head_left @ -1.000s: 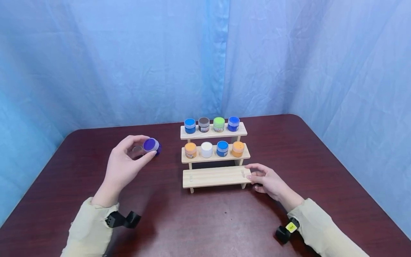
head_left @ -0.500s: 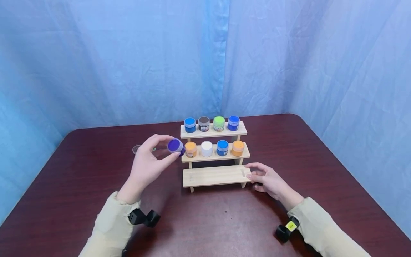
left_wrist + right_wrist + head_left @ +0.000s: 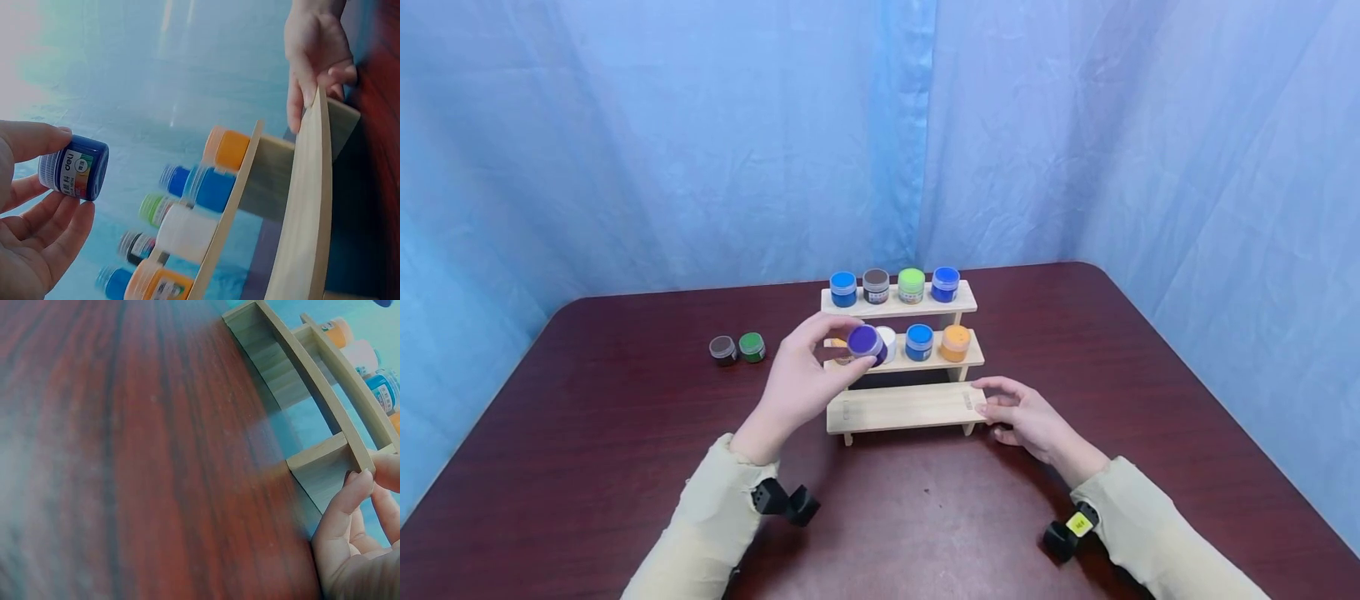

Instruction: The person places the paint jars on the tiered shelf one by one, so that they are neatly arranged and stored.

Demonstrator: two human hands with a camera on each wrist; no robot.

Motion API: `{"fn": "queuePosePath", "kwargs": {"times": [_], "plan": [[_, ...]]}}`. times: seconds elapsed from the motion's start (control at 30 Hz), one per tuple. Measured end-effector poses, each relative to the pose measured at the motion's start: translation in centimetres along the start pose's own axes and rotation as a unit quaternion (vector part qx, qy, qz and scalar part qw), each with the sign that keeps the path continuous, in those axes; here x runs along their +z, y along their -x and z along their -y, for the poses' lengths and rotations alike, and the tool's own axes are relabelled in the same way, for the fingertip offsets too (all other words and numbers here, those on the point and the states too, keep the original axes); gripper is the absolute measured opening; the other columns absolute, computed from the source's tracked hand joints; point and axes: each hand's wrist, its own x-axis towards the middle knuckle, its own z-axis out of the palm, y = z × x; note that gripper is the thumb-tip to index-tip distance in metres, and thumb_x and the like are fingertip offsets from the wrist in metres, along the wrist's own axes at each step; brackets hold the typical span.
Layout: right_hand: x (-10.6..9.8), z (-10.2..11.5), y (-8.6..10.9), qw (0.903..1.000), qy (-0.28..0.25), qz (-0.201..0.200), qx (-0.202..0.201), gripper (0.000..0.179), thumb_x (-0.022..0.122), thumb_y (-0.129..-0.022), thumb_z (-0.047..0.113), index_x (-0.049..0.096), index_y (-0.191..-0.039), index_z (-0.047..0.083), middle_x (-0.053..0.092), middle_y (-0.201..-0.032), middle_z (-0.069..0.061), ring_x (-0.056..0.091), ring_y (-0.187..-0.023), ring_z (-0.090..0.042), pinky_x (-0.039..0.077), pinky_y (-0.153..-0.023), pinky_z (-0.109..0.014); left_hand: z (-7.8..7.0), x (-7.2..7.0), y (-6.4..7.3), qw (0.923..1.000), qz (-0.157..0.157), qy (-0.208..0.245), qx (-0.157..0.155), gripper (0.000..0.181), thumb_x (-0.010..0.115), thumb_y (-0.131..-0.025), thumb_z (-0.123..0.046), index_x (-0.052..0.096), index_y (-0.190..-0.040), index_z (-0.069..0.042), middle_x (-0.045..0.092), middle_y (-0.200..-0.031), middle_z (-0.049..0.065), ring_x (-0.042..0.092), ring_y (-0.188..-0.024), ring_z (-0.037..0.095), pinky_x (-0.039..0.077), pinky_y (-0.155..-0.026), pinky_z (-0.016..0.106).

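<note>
My left hand pinches a purple paint jar between thumb and fingers, in the air in front of the middle tier of a wooden three-tier rack. In the left wrist view the jar is tilted and its label shows. My right hand grips the right end of the rack's bottom shelf, thumb and fingers on the board's edge. On the middle tier stand a white jar, a blue jar and an orange jar; another orange jar is mostly hidden behind my left hand in the head view.
The top tier holds a light blue jar, a dark brown jar, a light green jar and a blue jar. Left on the table stand a dark jar and a green jar. A blue curtain hangs behind.
My left hand has carried the purple jar rightward from beside the rack to in front of its middle tier, uncovering the dark and green jars. The right hand stays on the bottom shelf.
</note>
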Motion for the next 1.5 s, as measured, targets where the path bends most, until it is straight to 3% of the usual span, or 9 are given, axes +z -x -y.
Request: {"fn": "queuePosePath", "kwargs": {"times": [0.3, 0.8, 1.07, 1.3, 1.5], "plan": [[0.0, 0.0, 0.1, 1.0, -0.005, 0.001, 0.0, 0.035, 0.061, -0.091, 0.01, 0.052, -0.124, 0.012, 0.058, -0.082, 0.004, 0.054, -0.069, -0.008, 0.048, -0.056, -0.019, 0.0, 2.2, -0.2, 0.9996, 0.023, 0.013, -0.007, 0.036, 0.076, -0.079, -0.009, 0.063, -0.112, -0.006, 0.062, -0.105, 0.007, 0.062, -0.095, 0.019, 0.057, -0.081, 0.031], [-0.1, -0.2, 0.1, 0.9999, -0.01, 0.004, -0.006, 0.033, 0.061, -0.09, 0.008, 0.052, -0.122, 0.01, 0.058, -0.082, 0.004, 0.053, -0.068, -0.007, 0.047, -0.054, -0.018, 0.5, 5.7, -0.6, 0.9966, 0.075, 0.008, 0.033, 0.034, 0.078, -0.078, -0.011, 0.065, -0.109, -0.004, 0.064, -0.103, 0.007, 0.062, -0.091, 0.017, 0.056, -0.079, 0.022], [-0.2, -0.3, 0.2, 0.9998, -0.015, 0.009, -0.011, 0.032, 0.061, -0.091, 0.008, 0.052, -0.122, 0.011, 0.058, -0.08, 0.005, 0.052, -0.067, -0.007, 0.046, -0.054, -0.017, 0.8, 7.5, -0.7, 0.9915, 0.127, 0.029, -0.001, 0.032, 0.076, -0.079, -0.009, 0.064, -0.108, -0.005, 0.062, -0.101, 0.005, 0.061, -0.09, 0.014, 0.054, -0.081, 0.019], [-0.2, -0.3, 0.1, 0.9999, -0.008, 0.009, -0.01, 0.034, 0.061, -0.091, 0.009, 0.051, -0.123, 0.009, 0.057, -0.08, 0.005, 0.052, -0.068, -0.008, 0.047, -0.054, -0.018, 1.2, 8.4, -0.8, 0.9877, 0.154, -0.028, 0.011, 0.032, 0.077, -0.079, -0.014, 0.065, -0.108, -0.006, 0.063, -0.1, 0.004, 0.059, -0.091, 0.014, 0.053, -0.081, 0.018], [-0.2, -0.2, 0.1, 0.9999, -0.008, 0.012, -0.008, 0.031, 0.06, -0.091, 0.009, 0.053, -0.121, 0.012, 0.058, -0.079, 0.004, 0.053, -0.067, -0.008, 0.048, -0.054, -0.018, 1.7, 9.0, -0.8, 0.9826, 0.18, -0.039, -0.022, 0.034, 0.076, -0.081, -0.016, 0.064, -0.111, -0.008, 0.063, -0.104, 0.003, 0.059, -0.095, 0.013, 0.054, -0.083, 0.02]]}}
